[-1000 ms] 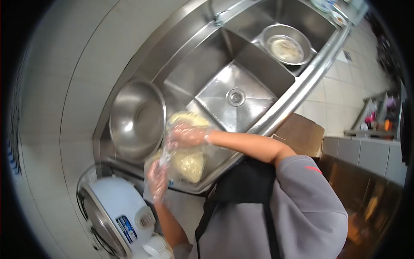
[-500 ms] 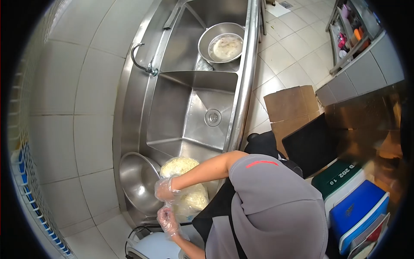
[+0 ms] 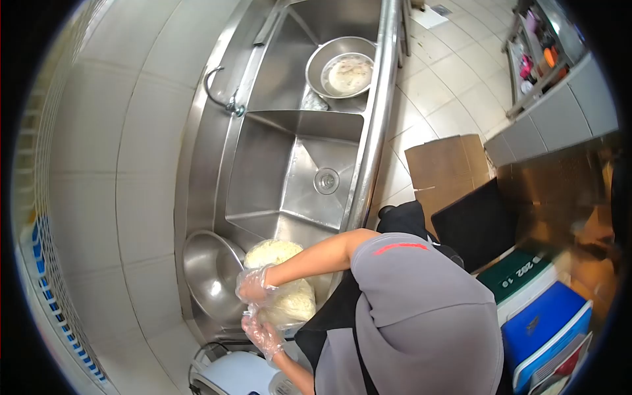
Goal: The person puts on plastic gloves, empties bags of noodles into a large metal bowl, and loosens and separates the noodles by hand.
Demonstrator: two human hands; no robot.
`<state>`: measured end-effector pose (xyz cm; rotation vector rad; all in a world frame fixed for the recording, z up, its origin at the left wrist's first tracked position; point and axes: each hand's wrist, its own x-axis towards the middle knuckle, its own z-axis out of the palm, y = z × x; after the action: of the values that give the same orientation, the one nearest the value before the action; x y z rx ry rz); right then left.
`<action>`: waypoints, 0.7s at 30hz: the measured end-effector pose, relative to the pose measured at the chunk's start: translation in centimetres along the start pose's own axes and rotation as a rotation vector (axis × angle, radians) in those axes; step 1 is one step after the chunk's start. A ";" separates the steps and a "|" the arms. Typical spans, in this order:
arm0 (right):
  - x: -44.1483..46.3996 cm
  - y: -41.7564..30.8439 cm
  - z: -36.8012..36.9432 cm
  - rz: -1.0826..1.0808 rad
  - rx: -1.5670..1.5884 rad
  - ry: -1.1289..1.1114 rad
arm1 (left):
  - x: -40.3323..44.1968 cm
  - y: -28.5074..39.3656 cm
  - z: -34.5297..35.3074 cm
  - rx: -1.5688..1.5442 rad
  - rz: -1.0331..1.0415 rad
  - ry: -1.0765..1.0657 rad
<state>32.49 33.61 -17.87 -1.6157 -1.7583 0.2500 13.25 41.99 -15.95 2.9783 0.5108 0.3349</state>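
My right hand [image 3: 253, 285], in a clear plastic glove, is closed around the gathered top of a clear plastic bag [image 3: 294, 304] filled with pale yellow shreds. Just below it, my left hand [image 3: 264, 337], gloved the same way, has its fingers bent together at the bag's twisted neck. The glove film and the bag film overlap, so the exact grip is partly hidden. Beyond my right forearm lies a second mass of pale yellow shreds [image 3: 273, 251], also in clear plastic. What the shreds are, I cannot tell.
A large steel bowl [image 3: 214, 276] leans beside the hands. Past it lies the steel sink [image 3: 257, 178] with a curved tap [image 3: 212, 89]. The far basin holds a metal pot [image 3: 316, 56] containing cloudy liquid. Flattened cardboard [image 3: 447, 161] and plastic bins [image 3: 546, 316] stand on my right.
My left hand has turned and its fingers have shifted at the bag's neck. The full bag sits slightly differently. My right hand stays almost in place, and the view has tilted a little.
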 end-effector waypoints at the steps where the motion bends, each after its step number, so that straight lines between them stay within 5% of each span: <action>1: 0.1 0.6 0.9 0.013 0.043 0.064 | -0.3 0.2 0.1 -0.038 -0.001 0.037; 3: 0.7 2.1 3.1 -0.031 0.097 0.216 | -1.2 0.7 0.3 -0.096 -0.033 0.131; 4: 0.6 3.0 3.7 -0.086 0.117 0.303 | -1.3 2.7 -0.5 -0.248 -0.214 0.109; 11: -2.0 3.4 -2.6 0.231 0.273 0.563 | -3.6 6.3 -1.0 -0.157 -0.340 0.202; 16: -1.6 -1.2 -5.9 0.349 0.436 0.225 | -4.2 5.0 -0.2 -0.388 -0.558 0.422; 21: -2.8 -3.5 0.3 -0.272 0.202 0.071 | -4.5 3.7 0.1 -0.403 -0.359 0.172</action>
<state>29.46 30.47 -17.07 -1.2139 -1.8119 0.2293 10.29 37.02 -16.48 2.4264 0.8631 0.5808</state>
